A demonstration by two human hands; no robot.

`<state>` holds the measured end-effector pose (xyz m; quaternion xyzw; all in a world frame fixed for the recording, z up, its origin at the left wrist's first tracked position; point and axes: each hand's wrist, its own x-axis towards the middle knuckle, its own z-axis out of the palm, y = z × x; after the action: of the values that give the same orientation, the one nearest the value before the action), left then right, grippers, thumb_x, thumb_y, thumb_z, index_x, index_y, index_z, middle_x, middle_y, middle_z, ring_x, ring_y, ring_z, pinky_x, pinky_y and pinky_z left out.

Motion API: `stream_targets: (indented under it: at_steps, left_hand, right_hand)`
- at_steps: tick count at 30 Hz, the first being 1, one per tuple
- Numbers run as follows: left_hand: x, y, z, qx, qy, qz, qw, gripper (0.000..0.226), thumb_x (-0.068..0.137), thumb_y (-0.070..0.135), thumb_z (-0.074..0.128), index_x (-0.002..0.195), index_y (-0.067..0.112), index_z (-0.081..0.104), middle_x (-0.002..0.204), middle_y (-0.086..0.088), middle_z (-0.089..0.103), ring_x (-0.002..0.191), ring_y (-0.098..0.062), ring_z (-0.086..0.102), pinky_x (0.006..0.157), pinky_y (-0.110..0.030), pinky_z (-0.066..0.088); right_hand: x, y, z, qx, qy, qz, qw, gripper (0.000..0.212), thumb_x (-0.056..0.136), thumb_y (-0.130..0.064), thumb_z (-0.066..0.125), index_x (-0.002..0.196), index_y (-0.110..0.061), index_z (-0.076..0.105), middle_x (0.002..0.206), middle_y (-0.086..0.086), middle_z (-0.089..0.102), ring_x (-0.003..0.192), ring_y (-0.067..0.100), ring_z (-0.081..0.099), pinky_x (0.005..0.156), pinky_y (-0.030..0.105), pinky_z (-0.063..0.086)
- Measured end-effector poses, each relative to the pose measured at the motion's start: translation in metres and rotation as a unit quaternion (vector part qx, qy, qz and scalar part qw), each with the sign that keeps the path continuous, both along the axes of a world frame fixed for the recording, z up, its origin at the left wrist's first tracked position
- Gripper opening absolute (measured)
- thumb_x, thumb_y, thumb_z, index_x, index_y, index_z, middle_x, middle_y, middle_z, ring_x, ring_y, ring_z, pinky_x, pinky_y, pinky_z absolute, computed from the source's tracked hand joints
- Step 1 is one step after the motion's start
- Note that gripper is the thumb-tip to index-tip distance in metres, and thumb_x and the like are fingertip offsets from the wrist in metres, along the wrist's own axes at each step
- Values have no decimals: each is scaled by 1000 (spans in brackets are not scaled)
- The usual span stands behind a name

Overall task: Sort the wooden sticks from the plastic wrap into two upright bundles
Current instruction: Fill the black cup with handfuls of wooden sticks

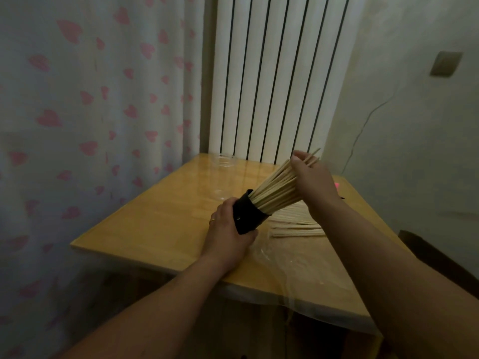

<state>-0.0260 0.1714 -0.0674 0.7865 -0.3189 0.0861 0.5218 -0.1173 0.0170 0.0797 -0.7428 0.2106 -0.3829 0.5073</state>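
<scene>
Glossy wooden table (pixel 155 216), slender pale sticks (pixel 274 187)

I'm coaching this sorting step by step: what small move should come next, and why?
Probably stand the black cup upright on the table. The left hand holds it tilted, the right hand grips the fanned sticks in it, and loose sticks lie on the plastic wrap.
</scene>
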Motion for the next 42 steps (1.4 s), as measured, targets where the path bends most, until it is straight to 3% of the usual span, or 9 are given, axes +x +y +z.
stream_targets:
  at_steps: [5,9,14,22,25,29,34,38,42]
  left_hand:
    - [0,0,-1,2,-1,-2,1000,82,81,37,85,148,37,36,136,15,46,126,-12,42,104,-36,45]
    - [0,0,0,1,2,3,1000,83,79,39,85,146,38,37,134,16,47,125,-12,44,105,-39,48]
    - [1,1,2,-23,40,2,999,83,73,43,86,141,43,38,132,16,51,124,-15,53,105,-48,52]
    - [-2,4,4,-46,93,-53,993,80,81,38,86,142,41,35,133,14,58,119,-13,60,93,-37,55]
    - [-3,5,7,-59,110,-44,991,77,82,36,86,140,37,37,129,12,59,113,-14,62,87,-34,52]
    - [-4,4,8,-58,126,-46,989,78,82,38,86,142,35,37,130,11,60,114,-16,62,91,-41,56]
    - [-4,4,9,-61,135,-52,988,77,82,35,86,142,33,37,130,11,59,113,-14,61,86,-35,53]
    - [-5,5,9,-60,135,-57,987,79,82,33,86,142,35,35,130,13,57,114,-12,60,86,-30,50]
    - [-5,4,9,-69,141,-48,986,78,82,31,87,142,33,36,131,12,57,117,-13,59,87,-29,49]
  right_hand:
    - [-10,-1,6,-59,-100,-53,992,50,110,-49,45,155,-26,46,140,-3,55,126,13,53,95,33,45]
    - [-9,3,6,-189,83,33,978,48,114,-44,28,140,-21,61,132,4,63,120,22,58,107,48,48]
    - [-7,8,8,-171,54,82,980,56,100,-69,49,122,-19,62,109,-2,63,102,19,64,78,33,51]
    - [39,32,34,-358,121,33,925,46,101,-56,58,131,-21,63,131,0,60,105,11,62,76,29,54]
    - [43,28,39,-338,158,91,923,62,98,-67,57,147,-29,54,145,6,56,122,22,60,83,32,54]
    - [39,25,44,-272,20,49,961,76,97,-70,56,160,-37,32,158,5,42,136,25,53,102,47,54]
    - [35,32,51,-254,192,98,943,72,108,-67,29,140,-13,65,131,4,66,120,24,62,101,41,50]
    - [32,35,50,-254,158,79,951,72,106,-69,32,105,-11,75,99,10,73,93,28,70,92,46,58]
    - [25,32,51,-212,145,127,958,80,102,-77,26,126,-16,72,128,6,70,115,23,64,105,48,51]
